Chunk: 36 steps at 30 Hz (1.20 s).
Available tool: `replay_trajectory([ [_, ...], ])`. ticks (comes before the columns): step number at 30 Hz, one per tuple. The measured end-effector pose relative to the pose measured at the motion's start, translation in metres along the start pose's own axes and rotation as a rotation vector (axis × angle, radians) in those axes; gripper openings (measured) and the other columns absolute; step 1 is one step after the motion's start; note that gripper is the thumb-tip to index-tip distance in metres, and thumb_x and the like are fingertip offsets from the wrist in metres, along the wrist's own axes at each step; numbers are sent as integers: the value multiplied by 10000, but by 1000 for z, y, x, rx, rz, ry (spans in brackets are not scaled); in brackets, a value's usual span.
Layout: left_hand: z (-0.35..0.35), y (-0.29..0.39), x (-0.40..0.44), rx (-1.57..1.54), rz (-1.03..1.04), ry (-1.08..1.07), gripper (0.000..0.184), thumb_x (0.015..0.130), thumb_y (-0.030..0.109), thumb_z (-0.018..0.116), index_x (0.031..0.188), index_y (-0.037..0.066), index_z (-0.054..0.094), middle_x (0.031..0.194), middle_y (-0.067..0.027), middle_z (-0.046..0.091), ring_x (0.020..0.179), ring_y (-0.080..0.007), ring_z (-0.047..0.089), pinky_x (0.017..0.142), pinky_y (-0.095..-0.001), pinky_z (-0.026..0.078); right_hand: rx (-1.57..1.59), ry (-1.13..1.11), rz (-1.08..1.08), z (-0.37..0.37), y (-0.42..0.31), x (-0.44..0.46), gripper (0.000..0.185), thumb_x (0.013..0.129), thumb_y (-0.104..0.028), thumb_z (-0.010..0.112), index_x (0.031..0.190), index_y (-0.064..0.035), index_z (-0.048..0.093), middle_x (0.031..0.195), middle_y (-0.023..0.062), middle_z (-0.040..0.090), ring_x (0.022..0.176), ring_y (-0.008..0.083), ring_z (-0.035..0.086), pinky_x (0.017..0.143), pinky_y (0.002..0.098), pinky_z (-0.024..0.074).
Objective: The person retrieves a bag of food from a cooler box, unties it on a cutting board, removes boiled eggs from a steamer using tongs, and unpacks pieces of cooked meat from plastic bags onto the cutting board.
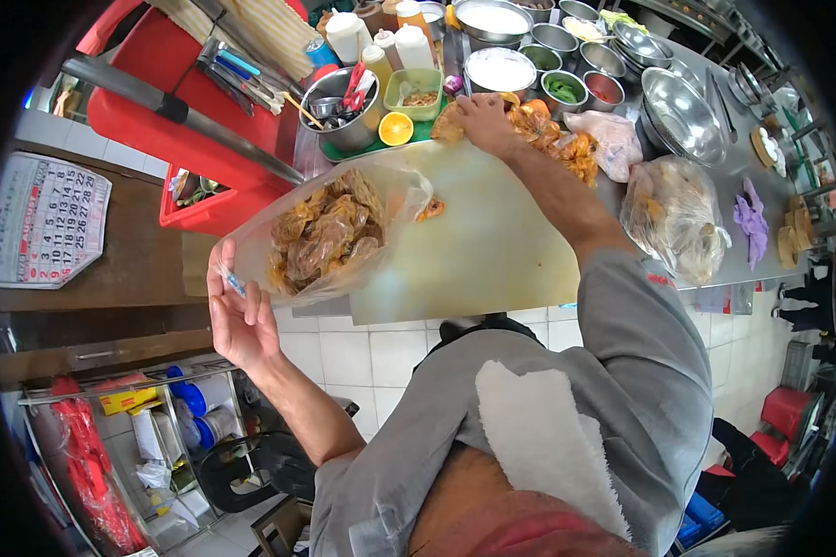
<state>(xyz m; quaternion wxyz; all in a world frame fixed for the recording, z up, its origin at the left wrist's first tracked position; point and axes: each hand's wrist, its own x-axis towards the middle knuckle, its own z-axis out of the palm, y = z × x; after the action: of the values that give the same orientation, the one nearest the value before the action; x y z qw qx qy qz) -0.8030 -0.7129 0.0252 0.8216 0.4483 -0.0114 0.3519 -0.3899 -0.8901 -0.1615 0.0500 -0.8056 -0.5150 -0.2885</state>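
Note:
On the left, my left hand (243, 320) is palm up with curled fingers at the near-left edge of a clear plastic bag (401, 190), gripping its edge. A small blue-and-white bit (236, 284) shows between the fingers; I cannot make out what it is. Brown, glazed-looking meat pieces (330, 227) lie inside the bag on the cutting board (492, 251). My right hand (485, 119) reaches to the board's far side, its fingers closed down over a piece of orange-brown meat (448, 123). More orange-brown meat (567, 153) is heaped beside it. A small scrap (432, 208) lies near the bag.
Behind the board stand a steel pot of utensils (342, 110), an orange half (396, 129), a green tub (416, 93), squeeze bottles (413, 45) and several metal bowls (502, 70). To the right are a tied bag (676, 218) and a purple cloth (751, 221). A red bin (195, 204) hangs left.

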Motion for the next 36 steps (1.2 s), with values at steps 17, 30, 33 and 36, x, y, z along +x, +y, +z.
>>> replay_trajectory([
  [17,-4,5,3,79,-18,-10,708,864,240,572,1368,-94,205,1429,-213,285,526,-53,366,433,-174,338,1470,139,-48,-227,-87,56,185,838,-136,591,995,-42,618,928,24,606,853,154,575,716,248,468],
  [30,-32,20,19,27,-43,-89,583,909,238,510,1332,-98,291,1378,-219,374,530,-52,347,483,-179,331,319,118,383,-170,-190,49,581,663,-66,692,1207,-164,512,1255,141,416,1178,302,370,938,456,321],
  [33,-25,19,30,39,-55,-37,587,889,212,528,1311,-112,279,1378,-219,370,529,-49,350,466,-176,315,637,70,760,-114,-142,15,503,731,-51,661,1202,-109,496,1038,126,521,955,241,504,803,425,413],
  [36,-22,22,52,118,-87,-122,526,926,223,482,1309,-101,324,1360,-245,382,542,-44,331,483,-181,306,1512,8,993,-116,-117,37,386,770,-50,622,1133,-55,491,827,96,544,678,205,530,614,378,433],
])
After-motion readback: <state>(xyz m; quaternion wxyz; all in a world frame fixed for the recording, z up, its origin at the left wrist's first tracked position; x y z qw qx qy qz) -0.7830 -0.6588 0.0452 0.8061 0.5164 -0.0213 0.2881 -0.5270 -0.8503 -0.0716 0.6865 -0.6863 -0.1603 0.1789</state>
